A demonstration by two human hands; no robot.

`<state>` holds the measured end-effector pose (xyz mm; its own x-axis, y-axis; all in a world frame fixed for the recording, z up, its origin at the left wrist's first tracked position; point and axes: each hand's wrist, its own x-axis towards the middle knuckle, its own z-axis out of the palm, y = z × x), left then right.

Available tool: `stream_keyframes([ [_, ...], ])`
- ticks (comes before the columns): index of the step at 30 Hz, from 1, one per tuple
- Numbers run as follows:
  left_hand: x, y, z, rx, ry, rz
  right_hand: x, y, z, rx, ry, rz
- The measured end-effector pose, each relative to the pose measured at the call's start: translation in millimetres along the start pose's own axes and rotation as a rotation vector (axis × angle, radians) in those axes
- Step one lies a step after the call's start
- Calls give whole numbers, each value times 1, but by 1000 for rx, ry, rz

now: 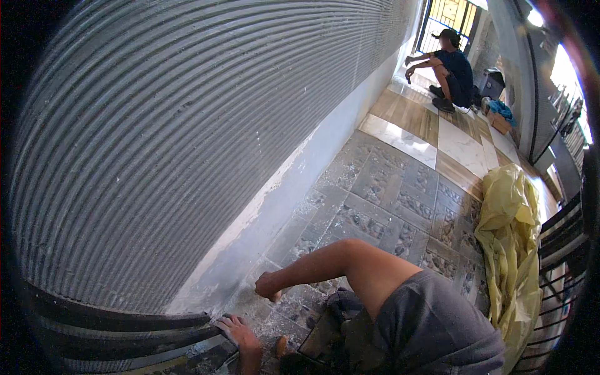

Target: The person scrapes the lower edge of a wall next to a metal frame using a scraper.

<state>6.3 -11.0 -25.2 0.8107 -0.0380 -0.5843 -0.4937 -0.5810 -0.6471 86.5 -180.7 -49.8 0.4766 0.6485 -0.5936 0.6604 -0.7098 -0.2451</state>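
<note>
My left hand [236, 333] is low in the view, its fingers stretched out and pale with dust, at the end of some dark curved rails [125, 320]. My right hand [268, 287] is curled closed close to the foot of the wall, with the arm bent at the elbow. What its fingers hold, if anything, is hidden. Beside it runs the smooth whitish lower band [275, 203] of the wall, chipped along its upper edge. Below my hands a small tan rounded object [282, 345] is partly in view; its kind is unclear.
A grey ridged wall [187, 137] fills the left. White dust and flecks lie on stone-patterned floor tiles [356, 219]. A crumpled yellow sheet [509, 219] lies at the right beside dark metal bars [556, 287]. Farther off, another person [455, 72] squats on glossy tiles [459, 147].
</note>
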Motion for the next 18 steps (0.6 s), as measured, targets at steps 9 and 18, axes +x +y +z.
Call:
stream_keyframes([
  [9,-17,-10,-16,16,-29,10,-3,6,1,13,33,63],
  [18,1,-2,5,-36,18,27,-12,9,-9,42,-26,94],
])
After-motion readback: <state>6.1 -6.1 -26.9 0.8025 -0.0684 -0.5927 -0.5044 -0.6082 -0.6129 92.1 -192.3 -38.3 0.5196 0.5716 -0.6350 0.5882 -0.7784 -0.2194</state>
